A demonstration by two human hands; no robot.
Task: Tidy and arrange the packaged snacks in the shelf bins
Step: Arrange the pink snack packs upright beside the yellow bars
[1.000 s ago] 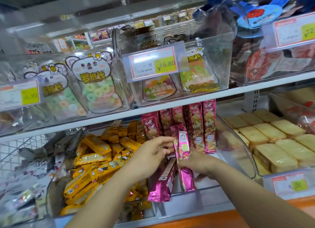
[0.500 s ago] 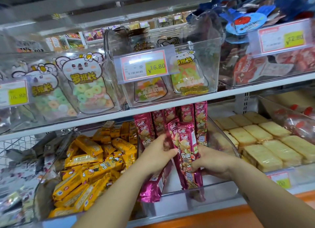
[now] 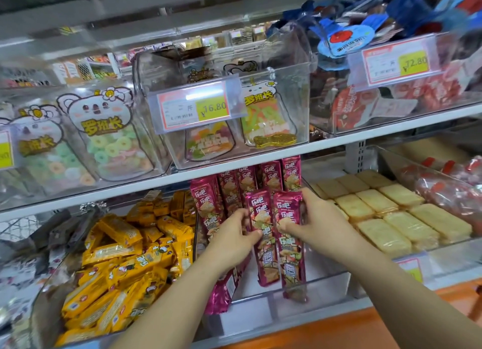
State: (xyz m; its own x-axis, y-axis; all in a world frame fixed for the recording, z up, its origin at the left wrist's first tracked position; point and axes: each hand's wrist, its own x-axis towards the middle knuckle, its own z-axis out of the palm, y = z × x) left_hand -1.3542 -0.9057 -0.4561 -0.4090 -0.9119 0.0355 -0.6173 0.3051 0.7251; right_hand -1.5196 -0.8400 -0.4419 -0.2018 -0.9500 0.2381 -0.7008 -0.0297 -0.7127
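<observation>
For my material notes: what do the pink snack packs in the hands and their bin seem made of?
Pink snack packs: likely metallised plastic film, glossy; bright glints, crimped ends. Bin: apparently clear rigid plastic, smooth; contents show through, edges catch light.

In the clear bin (image 3: 326, 283), two long glossy magenta packs stand upright side by side at the front: the left pack (image 3: 260, 210) is pinched by the left hand (image 3: 232, 236), the right pack (image 3: 288, 213) by the right hand (image 3: 313, 220). Behind them a back row (image 3: 271, 175) of the same packs (biscuit pictures facing out) stands upright, and slumped packs (image 3: 221, 294) lie at the bin's left.
</observation>
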